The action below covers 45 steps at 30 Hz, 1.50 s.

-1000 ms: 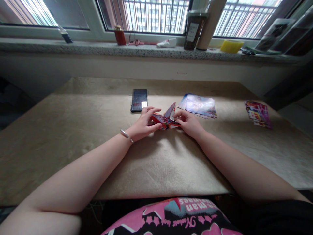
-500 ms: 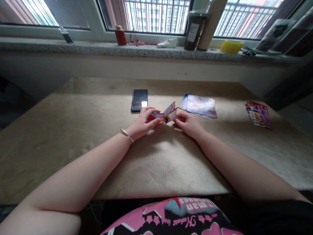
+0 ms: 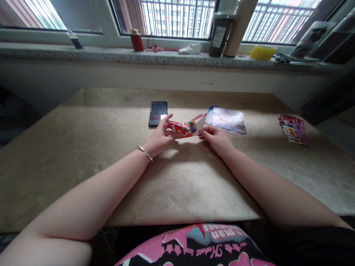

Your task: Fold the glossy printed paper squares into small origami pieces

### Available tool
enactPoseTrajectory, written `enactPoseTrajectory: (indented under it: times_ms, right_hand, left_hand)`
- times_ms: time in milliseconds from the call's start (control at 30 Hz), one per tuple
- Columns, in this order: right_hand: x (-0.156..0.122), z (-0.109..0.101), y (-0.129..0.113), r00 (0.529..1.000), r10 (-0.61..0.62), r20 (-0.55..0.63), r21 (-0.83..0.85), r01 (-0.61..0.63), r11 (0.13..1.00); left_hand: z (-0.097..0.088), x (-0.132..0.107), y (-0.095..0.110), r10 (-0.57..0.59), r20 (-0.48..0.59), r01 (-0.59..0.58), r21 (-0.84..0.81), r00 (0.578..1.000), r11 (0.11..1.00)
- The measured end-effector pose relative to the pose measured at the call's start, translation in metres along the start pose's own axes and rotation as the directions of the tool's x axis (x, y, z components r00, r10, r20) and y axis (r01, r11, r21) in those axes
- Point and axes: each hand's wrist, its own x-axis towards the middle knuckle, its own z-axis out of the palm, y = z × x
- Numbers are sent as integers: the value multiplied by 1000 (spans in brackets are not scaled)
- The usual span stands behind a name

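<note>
A folded piece of colourful printed paper (image 3: pixel 185 129), mostly red with a white flap at its right end, is held just above the tan table (image 3: pixel 83 147). My left hand (image 3: pixel 161 138), with a silver bracelet on the wrist, pinches its left end. My right hand (image 3: pixel 217 139) pinches the right end by the white flap. Both hands are closed on the paper, near the table's middle.
A dark phone (image 3: pixel 157 113) lies just behind my left hand. A stack of bluish printed sheets (image 3: pixel 227 119) sits behind my right hand, and a pink-red printed sheet (image 3: pixel 293 128) lies far right. The window sill (image 3: pixel 111 55) holds a red container, a dark jar and a yellow bowl.
The folded paper has been lifted off the table and stretched out flatter between my hands. Both hands rose slightly and moved a little away from me.
</note>
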Motion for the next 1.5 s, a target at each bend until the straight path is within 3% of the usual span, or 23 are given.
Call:
enactPoseTrajectory:
  times_ms: [267, 533, 867, 1267, 1500]
  right_hand:
    - [-2, 5, -3, 999, 34, -28, 164, -29, 986]
    - [-5, 6, -4, 1000, -6, 19, 40, 6, 999]
    - [-10, 8, -8, 998, -60, 20, -25, 60, 998]
    - [-16, 14, -10, 970, -228, 78, -177, 239, 955]
    - [-18, 15, -10, 983, -155, 100, -134, 168, 977]
  left_hand:
    - [2, 1, 2, -59, -82, 55, -46, 995, 997]
    - [4, -2, 8, -15, 4, 15, -29, 1000, 999]
    - [4, -4, 7, 62, 8, -63, 48, 998, 997]
    - [9, -9, 12, 209, 33, -205, 374, 977, 904]
    - [11, -10, 11, 155, 16, -152, 325, 988, 934]
